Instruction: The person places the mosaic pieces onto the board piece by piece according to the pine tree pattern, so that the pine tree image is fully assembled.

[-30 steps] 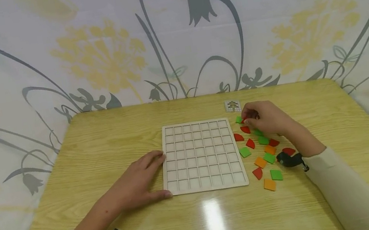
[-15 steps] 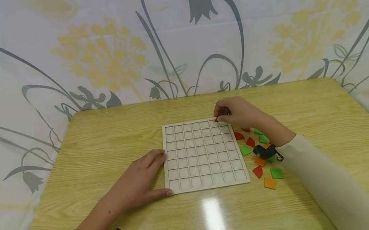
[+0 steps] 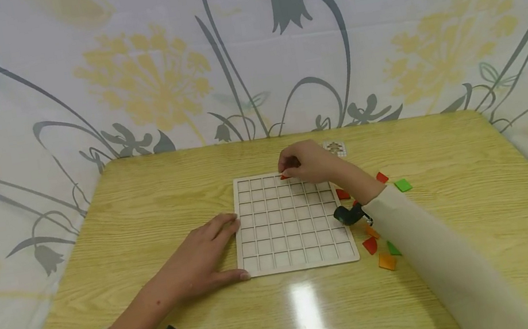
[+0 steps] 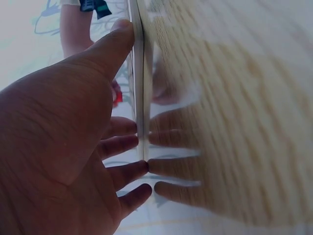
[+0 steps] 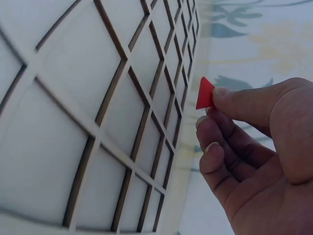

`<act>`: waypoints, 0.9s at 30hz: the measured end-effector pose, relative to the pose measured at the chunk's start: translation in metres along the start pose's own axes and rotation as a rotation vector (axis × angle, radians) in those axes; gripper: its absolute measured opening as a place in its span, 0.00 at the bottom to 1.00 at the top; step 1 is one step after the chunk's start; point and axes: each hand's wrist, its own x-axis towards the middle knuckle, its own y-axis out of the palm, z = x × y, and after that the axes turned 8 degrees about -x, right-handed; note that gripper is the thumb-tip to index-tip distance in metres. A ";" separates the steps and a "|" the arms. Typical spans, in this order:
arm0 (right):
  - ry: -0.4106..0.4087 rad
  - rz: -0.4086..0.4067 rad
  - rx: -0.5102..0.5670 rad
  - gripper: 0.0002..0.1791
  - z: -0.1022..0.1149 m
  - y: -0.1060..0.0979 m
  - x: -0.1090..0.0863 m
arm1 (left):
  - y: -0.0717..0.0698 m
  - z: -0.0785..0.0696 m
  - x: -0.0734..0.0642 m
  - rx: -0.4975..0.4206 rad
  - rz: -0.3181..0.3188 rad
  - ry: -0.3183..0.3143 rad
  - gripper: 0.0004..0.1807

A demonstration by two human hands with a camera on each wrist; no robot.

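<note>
A pale board (image 3: 277, 230) divided into square cells lies flat on the table. My right hand (image 3: 309, 161) is over its far edge, near the middle, pinching a small red tile (image 5: 204, 94) between thumb and index finger. In the right wrist view the visible part of that tile looks three-cornered, and it is held just above the grid. At the board's left edge, my left hand (image 3: 198, 260) rests with thumb and fingers spread and touching the rim. The left wrist view shows its thumb (image 4: 122, 34) against the board's side.
Right of the board lie loose tiles, including a red quarter-round tile (image 3: 370, 245), an orange square tile (image 3: 387, 261) and a green tile (image 3: 403, 185). My right forearm hides some of them. A small patterned card (image 3: 334, 148) lies behind the right hand. A printed curtain (image 3: 245, 51) hangs beyond the table.
My right hand has carried the red tile leftward from the loose tiles to over the board's far row. The left hand stays on the board's left edge.
</note>
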 end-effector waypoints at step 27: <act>0.053 -0.029 -0.051 0.09 -0.006 0.000 -0.028 | 0.000 0.000 0.000 -0.006 0.026 -0.023 0.56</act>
